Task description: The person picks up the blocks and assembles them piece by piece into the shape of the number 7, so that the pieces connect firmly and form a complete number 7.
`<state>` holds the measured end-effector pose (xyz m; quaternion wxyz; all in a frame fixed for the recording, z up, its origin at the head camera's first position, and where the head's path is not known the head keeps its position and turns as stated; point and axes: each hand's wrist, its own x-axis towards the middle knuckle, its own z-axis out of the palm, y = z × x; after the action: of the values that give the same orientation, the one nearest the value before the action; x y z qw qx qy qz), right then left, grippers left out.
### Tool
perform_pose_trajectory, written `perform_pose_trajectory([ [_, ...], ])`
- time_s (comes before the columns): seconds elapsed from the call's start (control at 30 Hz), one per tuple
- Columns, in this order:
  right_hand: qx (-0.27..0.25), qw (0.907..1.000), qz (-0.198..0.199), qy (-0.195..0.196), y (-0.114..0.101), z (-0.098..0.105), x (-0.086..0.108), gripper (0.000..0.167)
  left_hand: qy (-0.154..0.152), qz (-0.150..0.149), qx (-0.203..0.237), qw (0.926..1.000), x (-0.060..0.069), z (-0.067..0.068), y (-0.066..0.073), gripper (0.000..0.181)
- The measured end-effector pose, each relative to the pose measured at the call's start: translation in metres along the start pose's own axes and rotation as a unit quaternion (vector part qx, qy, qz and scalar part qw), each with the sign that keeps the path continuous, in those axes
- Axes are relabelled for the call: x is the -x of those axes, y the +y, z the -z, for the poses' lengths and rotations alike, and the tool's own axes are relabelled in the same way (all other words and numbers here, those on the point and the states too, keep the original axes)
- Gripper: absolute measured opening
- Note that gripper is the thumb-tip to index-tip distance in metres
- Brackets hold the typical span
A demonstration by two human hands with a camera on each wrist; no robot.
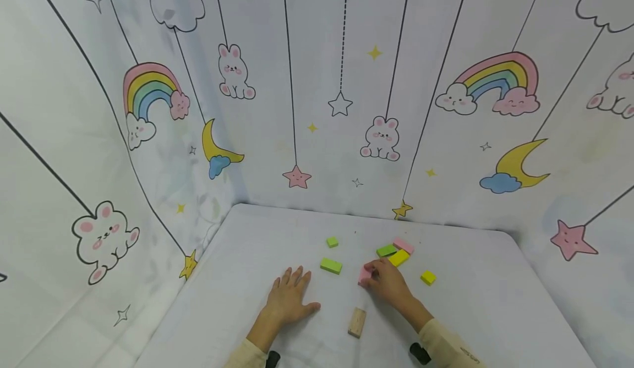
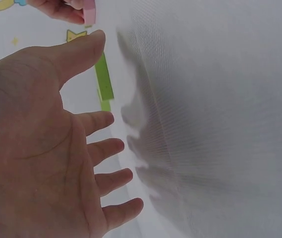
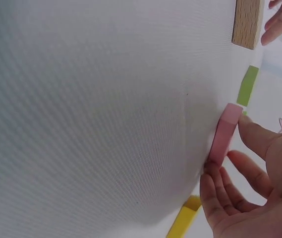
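My right hand (image 1: 391, 286) pinches a pink block (image 3: 225, 131) between thumb and fingers, low over the white tabletop. In the head view part of this pink block is hidden by the fingers. To its left my left hand (image 1: 289, 300) is held palm down with fingers spread and nothing in its grasp; the left wrist view shows the bare palm. A light green block (image 1: 331, 265) lies between the hands, farther back. Nearer the person lies a plain wooden block (image 1: 357, 323), apart from both hands.
Just beyond the right hand, a green block (image 1: 386, 251), a yellow block (image 1: 399, 257) and another pink block (image 1: 403, 245) lie close together. A small yellow block (image 1: 428, 278) sits to the right, a small green block (image 1: 332, 242) farther back. Patterned fabric walls (image 1: 337, 153) surround the table.
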<state>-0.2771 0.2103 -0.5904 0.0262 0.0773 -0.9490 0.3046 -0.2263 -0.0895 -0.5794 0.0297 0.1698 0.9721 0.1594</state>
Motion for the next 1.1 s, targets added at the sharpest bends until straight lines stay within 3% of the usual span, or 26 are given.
perform_pose_trajectory([
  [0.23,-0.004,1.0,-0.005,-0.004,-0.001,0.002,0.005,0.034,-0.005,-0.004,0.011,0.9999,0.0,0.001,0.003,0.084],
  [0.67,-0.015,0.9999,-0.005,0.0,0.0,0.0,0.014,0.034,0.006,-0.043,0.002,0.9991,-0.002,-0.009,0.004,0.085],
  [1.1,-0.006,0.9999,0.01,-0.004,0.0,0.002,0.018,0.038,-0.004,-0.046,0.003,0.9989,-0.006,-0.011,0.011,0.084],
])
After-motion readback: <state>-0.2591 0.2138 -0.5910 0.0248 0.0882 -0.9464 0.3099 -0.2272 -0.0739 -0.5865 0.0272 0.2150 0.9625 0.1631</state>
